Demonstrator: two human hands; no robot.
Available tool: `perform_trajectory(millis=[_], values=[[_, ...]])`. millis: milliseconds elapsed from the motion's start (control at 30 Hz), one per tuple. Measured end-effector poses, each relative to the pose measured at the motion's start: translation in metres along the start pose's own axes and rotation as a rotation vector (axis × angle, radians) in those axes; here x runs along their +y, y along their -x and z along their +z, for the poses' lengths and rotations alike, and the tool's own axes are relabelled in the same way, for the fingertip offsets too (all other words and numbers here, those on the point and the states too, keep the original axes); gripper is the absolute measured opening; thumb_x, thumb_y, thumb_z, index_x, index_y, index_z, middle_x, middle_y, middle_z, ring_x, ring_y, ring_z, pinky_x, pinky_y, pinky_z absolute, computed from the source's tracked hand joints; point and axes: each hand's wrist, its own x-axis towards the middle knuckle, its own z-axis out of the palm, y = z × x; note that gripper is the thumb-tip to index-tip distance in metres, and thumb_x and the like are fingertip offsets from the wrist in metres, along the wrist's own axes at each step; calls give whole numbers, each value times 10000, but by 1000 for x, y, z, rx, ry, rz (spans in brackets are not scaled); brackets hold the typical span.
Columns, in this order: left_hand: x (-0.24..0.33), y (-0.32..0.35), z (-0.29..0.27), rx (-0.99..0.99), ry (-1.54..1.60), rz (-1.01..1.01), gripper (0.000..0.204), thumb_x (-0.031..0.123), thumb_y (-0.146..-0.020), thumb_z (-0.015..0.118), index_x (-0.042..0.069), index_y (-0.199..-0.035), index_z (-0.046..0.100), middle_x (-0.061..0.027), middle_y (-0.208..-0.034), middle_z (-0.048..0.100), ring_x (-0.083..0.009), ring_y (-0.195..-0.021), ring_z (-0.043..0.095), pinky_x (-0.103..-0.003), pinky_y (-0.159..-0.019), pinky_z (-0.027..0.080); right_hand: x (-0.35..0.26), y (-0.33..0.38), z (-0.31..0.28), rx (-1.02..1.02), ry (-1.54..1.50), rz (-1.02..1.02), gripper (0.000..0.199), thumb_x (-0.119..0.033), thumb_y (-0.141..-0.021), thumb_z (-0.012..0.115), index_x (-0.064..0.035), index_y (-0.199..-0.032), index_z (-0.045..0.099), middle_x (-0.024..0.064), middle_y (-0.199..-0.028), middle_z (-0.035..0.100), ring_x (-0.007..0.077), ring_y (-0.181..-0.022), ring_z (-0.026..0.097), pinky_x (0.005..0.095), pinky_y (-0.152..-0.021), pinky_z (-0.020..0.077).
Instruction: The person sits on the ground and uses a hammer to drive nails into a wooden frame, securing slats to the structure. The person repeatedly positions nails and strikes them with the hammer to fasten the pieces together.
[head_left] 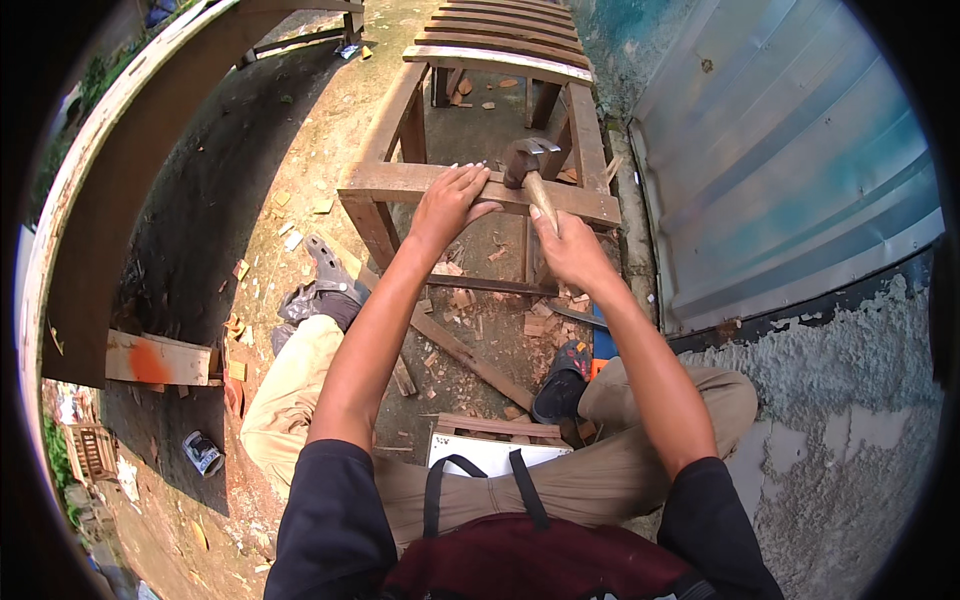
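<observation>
Nailing was under way: left hand [452, 203] lay flat on the frame rail [400, 181], right hand [572, 250] gripped the hammer [530, 165], needing a square blow.

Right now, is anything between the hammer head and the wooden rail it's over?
Nothing visible. The hammer in the right hand sits at the rail; the left hand rests beside it, fingertips close.

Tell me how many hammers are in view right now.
1. The hammer is gripped by the right hand, its head over the wooden frame's rail, beside the left hand. Others could be hidden under the frame.
</observation>
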Motion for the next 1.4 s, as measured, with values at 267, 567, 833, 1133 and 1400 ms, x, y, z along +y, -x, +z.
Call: perform_trajectory(millis=[267, 567, 833, 1133, 1400], values=[[-1, 6, 4, 73, -51, -30, 530, 378, -777, 815, 22, -1150, 691, -138, -1236, 693, -298, -1205, 632, -460, -1066, 470, 11, 2, 17, 129, -54, -51, 545, -458, -1050, 460, 45, -878, 582, 168, -672, 586, 281, -658, 615, 445, -645, 467], [-2, 11, 7, 97, -26, -56, 506, 372, -779, 813, 39, -1146, 710, -121, -1220, 707, -257, -1212, 635, -419, -1079, 462, -26, 14, 2, 166, -192, -82, 556, -476, -1049, 469, 42, -887, 588, 150, -666, 590, 262, -645, 607, 445, -640, 465], [-3, 13, 8, 122, -27, -39, 491, 347, -771, 821, 32, -1132, 712, -123, -1211, 711, -254, -1187, 652, -416, -1076, 468, -39, 8, 0, 52, -82, -5, 564, -456, -1041, 457, 73, -938, 627, 300, -784, 658, 483, -814, 665, 519, -744, 492], [-4, 11, 11, 107, -10, -62, 478, 304, -768, 835, 32, -1142, 712, -121, -1214, 711, -260, -1212, 639, -425, -1073, 473, -35, 7, -7, 156, -111, -78, 521, -425, -1045, 467, 61, -958, 635, 298, -788, 657, 468, -814, 676, 508, -731, 492], [0, 13, 8, 98, -11, -66, 478, 299, -775, 835, 25, -1144, 703, -131, -1222, 705, -277, -1206, 641, -430, -1072, 473, -10, -6, 5, 24, -13, -43, 572, -454, -1026, 481, 94, -942, 624, 350, -821, 654, 509, -857, 671, 525, -767, 503]])
